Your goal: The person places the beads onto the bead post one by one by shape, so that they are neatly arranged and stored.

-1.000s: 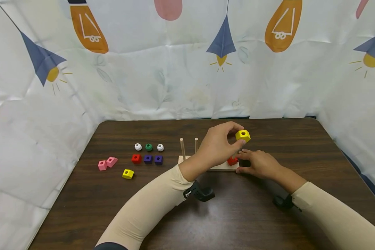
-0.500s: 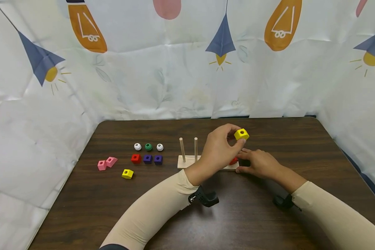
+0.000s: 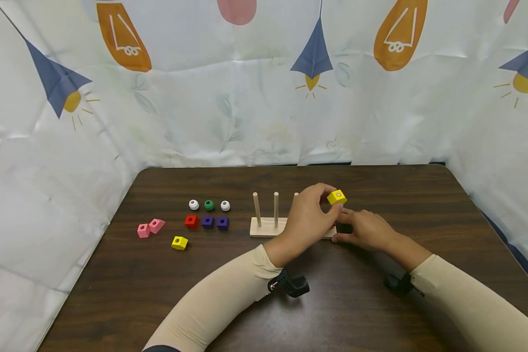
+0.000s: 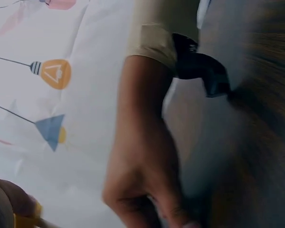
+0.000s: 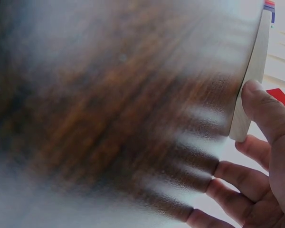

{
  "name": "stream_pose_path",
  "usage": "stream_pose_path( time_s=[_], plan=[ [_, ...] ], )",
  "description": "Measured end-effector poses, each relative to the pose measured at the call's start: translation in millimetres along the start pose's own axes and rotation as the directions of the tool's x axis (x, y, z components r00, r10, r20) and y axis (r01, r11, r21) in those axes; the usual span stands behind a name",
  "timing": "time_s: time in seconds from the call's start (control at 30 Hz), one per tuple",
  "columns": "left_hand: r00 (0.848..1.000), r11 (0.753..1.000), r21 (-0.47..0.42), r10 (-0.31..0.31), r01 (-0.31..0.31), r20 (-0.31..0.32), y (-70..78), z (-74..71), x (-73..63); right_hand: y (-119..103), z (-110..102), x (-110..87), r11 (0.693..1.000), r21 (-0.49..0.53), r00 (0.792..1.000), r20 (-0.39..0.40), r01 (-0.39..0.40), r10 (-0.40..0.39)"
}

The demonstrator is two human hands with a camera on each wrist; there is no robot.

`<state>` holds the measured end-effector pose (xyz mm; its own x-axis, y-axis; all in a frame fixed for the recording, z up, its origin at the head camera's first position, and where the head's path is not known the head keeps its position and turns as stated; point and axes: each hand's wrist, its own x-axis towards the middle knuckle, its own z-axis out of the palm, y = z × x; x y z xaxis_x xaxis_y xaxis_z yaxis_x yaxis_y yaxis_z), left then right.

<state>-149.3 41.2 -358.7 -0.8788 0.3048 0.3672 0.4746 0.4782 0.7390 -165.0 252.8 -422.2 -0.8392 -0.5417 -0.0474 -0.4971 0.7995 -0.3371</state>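
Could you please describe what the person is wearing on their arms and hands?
Both arms wear snug beige sleeves reaching the wrists. The left hand and right hand are bare: no gloves. A small black camera is strapped under the left wrist, another black camera under the right.

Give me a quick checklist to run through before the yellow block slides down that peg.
1. Left hand pinches the yellow block: ok.
2. Peg tip shows in the block's hole: ok.
3. Right hand steadies the wooden base at its end: ok.
4. Red block sits flat at the foot of that peg: cannot tell, mostly hidden.
5. Hands do not block the way down: cannot tell.
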Motion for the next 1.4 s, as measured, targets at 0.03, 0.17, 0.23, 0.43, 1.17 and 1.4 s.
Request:
stream_pose_path(
  time_s=[0.03, 0.17, 0.23, 0.43, 1.17, 1.4],
  plan=[
    [1.000, 1.000, -0.002, -0.008, 0.008, -0.001, -1.4, 1.3, -0.8, 0, 0, -0.1, 1.000, -0.001, 1.000, 0.003, -0.002, 0.002],
    [1.000, 1.000, -0.012, -0.026, 0.026, -0.017, -4.4, 5.2, -3.4, -1, -1, -0.2, 1.000, 0.000, 1.000, 0.007, -0.004, 0.004],
    [0.999, 1.000, -0.017, -0.025, 0.024, -0.028, -5.3, 6.6, -3.9, -2, -1, -0.3, 1.000, 0.002, 1.000, 0.009, -0.005, 0.005],
    [0.998, 0.999, -0.030, -0.021, 0.019, -0.055, -7.3, 9.2, -4.4, -2, -1, -0.2, 1.000, 0.005, 1.000, 0.013, -0.010, 0.010],
    [0.985, 0.985, -0.013, -0.175, 0.174, -0.009, -29.9, 27.6, -15.5, -2, 0, 1.1, 0.999, -0.031, 0.999, 0.016, -0.042, 0.042],
    [0.978, 0.978, 0.004, -0.209, 0.209, 0.001, -39.7, 36.4, -20.9, -4, 0, 0.4, 0.998, -0.052, 0.999, 0.013, -0.034, 0.034]
  ],
)
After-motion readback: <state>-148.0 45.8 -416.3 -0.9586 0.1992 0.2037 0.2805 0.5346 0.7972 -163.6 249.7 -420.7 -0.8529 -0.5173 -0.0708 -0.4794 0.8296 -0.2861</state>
